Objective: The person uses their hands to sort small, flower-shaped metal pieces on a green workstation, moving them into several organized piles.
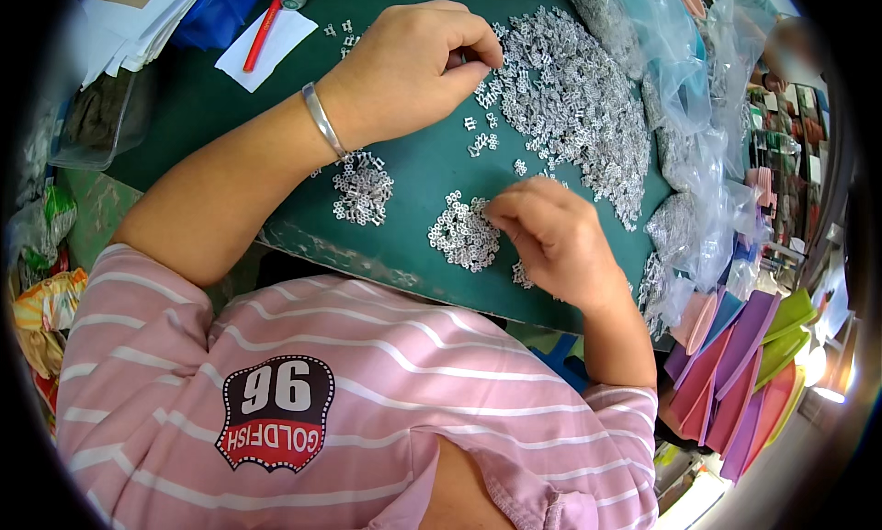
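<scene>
My left hand (413,66), with a silver bangle (323,118) on the wrist, reaches to the near edge of a big heap of small silvery metal pieces (579,98). Its thumb and forefinger are pinched on one small piece. My right hand (551,236) rests lower on the green mat (423,163), with its fingertips pressed together at the right edge of a small pile of the same pieces (462,236). Whatever is between those fingertips is hidden. A second small pile (363,190) lies beside my left forearm. A few loose pieces (482,144) are scattered between the hands.
Clear plastic bags (684,98) holding more metal pieces line the mat's right side. Stacked coloured plastic trays (735,383) stand at lower right. A white paper with a red pen (266,29), paper sheets (138,16) and a clear container (92,117) are at upper left.
</scene>
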Demonstrator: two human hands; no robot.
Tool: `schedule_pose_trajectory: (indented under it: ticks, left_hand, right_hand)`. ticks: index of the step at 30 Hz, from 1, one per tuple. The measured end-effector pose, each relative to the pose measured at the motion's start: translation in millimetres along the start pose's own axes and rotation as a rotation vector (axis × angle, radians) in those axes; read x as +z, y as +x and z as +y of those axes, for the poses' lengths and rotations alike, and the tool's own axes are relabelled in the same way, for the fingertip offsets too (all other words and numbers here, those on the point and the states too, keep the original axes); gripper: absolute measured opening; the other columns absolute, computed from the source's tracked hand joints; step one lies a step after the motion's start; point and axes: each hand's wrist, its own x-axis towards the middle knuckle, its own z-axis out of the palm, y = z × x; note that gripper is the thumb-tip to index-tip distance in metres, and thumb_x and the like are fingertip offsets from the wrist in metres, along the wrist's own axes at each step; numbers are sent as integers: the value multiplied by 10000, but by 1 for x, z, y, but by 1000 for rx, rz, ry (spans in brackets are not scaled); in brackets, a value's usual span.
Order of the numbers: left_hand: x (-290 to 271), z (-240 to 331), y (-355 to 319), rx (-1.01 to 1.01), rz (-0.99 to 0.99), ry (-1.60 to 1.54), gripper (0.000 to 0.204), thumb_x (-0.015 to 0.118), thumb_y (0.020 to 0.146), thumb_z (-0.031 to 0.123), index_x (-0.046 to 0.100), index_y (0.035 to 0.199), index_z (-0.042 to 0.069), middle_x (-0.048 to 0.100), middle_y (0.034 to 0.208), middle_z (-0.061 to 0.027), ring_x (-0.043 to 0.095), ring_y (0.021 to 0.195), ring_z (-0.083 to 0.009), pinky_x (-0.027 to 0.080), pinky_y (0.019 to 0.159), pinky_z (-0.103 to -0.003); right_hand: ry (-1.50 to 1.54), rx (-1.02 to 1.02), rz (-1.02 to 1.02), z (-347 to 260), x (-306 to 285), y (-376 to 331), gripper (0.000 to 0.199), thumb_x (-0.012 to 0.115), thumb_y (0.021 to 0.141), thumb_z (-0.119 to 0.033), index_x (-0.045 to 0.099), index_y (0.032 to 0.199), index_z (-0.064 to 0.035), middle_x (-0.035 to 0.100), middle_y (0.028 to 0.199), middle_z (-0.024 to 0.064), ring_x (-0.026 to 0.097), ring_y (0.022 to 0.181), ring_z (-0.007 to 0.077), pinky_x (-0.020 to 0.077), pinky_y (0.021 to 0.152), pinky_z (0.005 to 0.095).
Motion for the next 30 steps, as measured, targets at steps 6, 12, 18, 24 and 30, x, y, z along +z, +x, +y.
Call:
schedule_pose_trajectory:
  ticks: [6,12,18,24,30]
  left_hand:
    - [-1,0,0,-14,-5,7,77,649,822,1,674,895,5,628,841,-46,615,706,-107,491,644,-223]
    - [-2,-1,2,-33,-4,4,81,647,818,-2,675,894,4,629,842,-46,617,710,-108,491,644,-221]
    - [-1,-1,0,-16,4,8,77,649,818,1,673,891,3,631,847,-48,616,713,-108,492,647,-224]
    - [-3,-2,2,-18,-3,17,77,650,817,1,673,890,4,630,848,-50,619,721,-109,493,655,-223]
    - [-2,-2,0,-12,-8,-4,70,646,826,4,668,893,4,629,854,-47,620,729,-109,492,661,-222]
  right_hand:
    - [-202,40,140,16,5,20,165,683,715,47,673,869,-11,621,804,116,619,758,315,514,659,391]
    - [-240,71,125,29,3,29,131,687,732,20,682,858,-15,609,805,112,610,775,314,510,676,394]
    - [-311,81,185,34,10,43,140,676,739,23,674,873,-19,606,829,115,609,777,314,507,678,392]
    - [-298,41,254,40,6,41,157,656,769,45,661,912,-17,622,858,134,618,779,332,511,685,395]
    - [-72,356,381,32,-17,5,129,635,821,64,647,932,1,672,842,138,658,763,268,511,685,326]
